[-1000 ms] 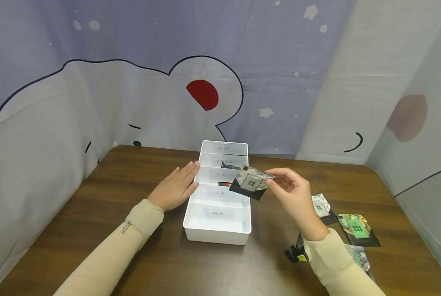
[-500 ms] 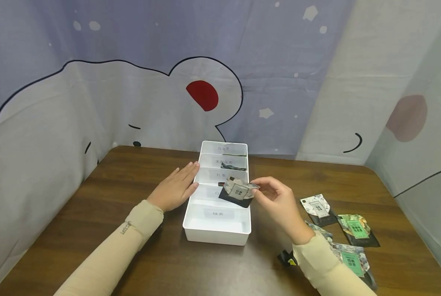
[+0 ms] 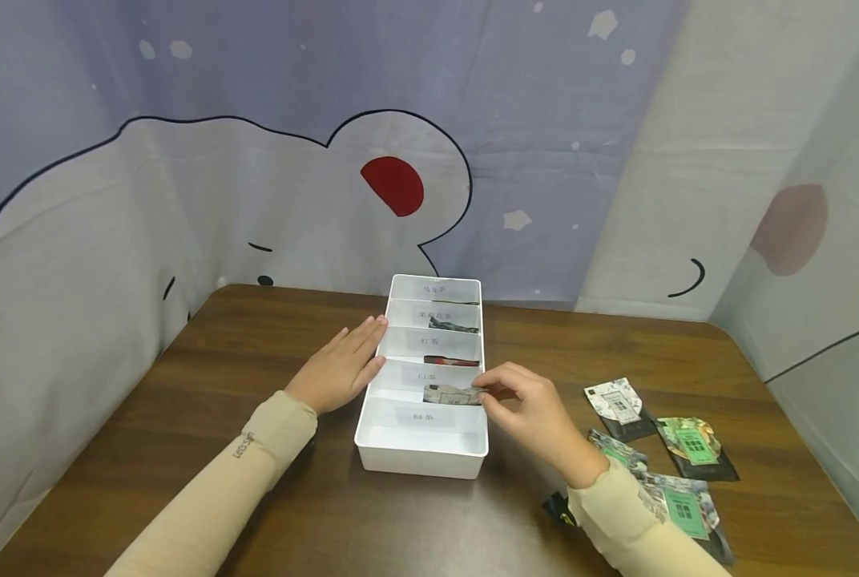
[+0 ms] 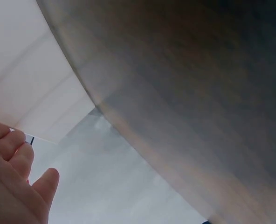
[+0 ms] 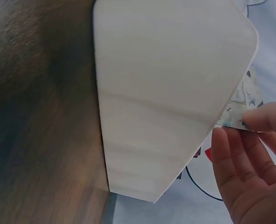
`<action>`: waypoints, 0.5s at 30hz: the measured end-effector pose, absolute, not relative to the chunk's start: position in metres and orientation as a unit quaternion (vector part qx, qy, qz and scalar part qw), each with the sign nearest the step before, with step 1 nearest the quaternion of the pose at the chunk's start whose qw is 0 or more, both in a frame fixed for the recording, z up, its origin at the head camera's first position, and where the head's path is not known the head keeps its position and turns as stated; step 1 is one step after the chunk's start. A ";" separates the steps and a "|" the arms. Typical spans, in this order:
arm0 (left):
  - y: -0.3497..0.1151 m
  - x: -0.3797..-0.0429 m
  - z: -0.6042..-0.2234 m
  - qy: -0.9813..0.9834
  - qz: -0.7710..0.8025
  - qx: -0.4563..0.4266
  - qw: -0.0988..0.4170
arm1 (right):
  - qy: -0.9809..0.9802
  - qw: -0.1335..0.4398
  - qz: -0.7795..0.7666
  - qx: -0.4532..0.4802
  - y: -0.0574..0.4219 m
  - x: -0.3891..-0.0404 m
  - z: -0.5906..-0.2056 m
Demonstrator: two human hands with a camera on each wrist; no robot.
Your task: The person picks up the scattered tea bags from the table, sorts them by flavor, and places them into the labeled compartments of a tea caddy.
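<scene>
A white divided box [image 3: 424,461] with a printed label in each compartment stands mid-table. My right hand [image 3: 526,413] pinches a grey tea sachet [image 3: 449,394] by its right edge, and the sachet sits partly down inside the second compartment from the front. In the right wrist view, thumb and fingers hold that sachet at the box's rim. My left hand [image 3: 339,365] lies flat with straight fingers touching the box's left side. Sachets show in the three rear compartments, among them a red-and-black one [image 3: 451,361] and a dark one [image 3: 453,325].
Several tea sachets lie on the table at right: a white one [image 3: 620,407], a green-labelled one [image 3: 698,447], another green-labelled one [image 3: 687,513] and a partly covered one [image 3: 617,450]. A black packet [image 3: 559,508] is partly hidden by the right sleeve. A printed curtain [image 3: 530,160] hangs behind.
My right hand has moved left and down, bringing the grey sachet from above the box's right edge into the second compartment from the front. The left hand has stayed still.
</scene>
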State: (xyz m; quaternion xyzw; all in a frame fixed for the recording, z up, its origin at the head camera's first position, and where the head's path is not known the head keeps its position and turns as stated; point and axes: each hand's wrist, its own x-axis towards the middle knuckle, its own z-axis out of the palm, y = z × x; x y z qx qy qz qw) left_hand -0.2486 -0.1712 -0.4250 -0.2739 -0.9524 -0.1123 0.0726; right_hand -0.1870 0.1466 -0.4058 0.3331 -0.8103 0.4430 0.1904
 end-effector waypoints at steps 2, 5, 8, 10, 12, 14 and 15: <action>-0.171 -0.249 -0.426 -0.952 -0.113 -0.274 0.072 | -0.811 0.194 0.430 0.347 0.147 -0.187 -0.407; -0.171 -0.249 -0.426 -0.952 -0.115 -0.274 0.072 | -0.807 0.198 0.418 0.366 0.147 -0.187 -0.408; -0.172 -0.249 -0.427 -0.952 -0.116 -0.274 0.074 | -0.804 0.199 0.416 0.376 0.147 -0.187 -0.409; -0.172 -0.249 -0.427 -0.952 -0.116 -0.273 0.075 | -0.805 0.196 0.415 0.375 0.147 -0.187 -0.409; -0.172 -0.249 -0.428 -0.952 -0.117 -0.272 0.074 | -0.809 0.194 0.412 0.371 0.148 -0.187 -0.408; -0.172 -0.250 -0.427 -0.952 -0.119 -0.271 0.071 | -0.814 0.192 0.409 0.365 0.149 -0.187 -0.408; -0.171 -0.250 -0.427 -0.953 -0.119 -0.271 0.070 | -0.817 0.190 0.407 0.361 0.150 -0.187 -0.407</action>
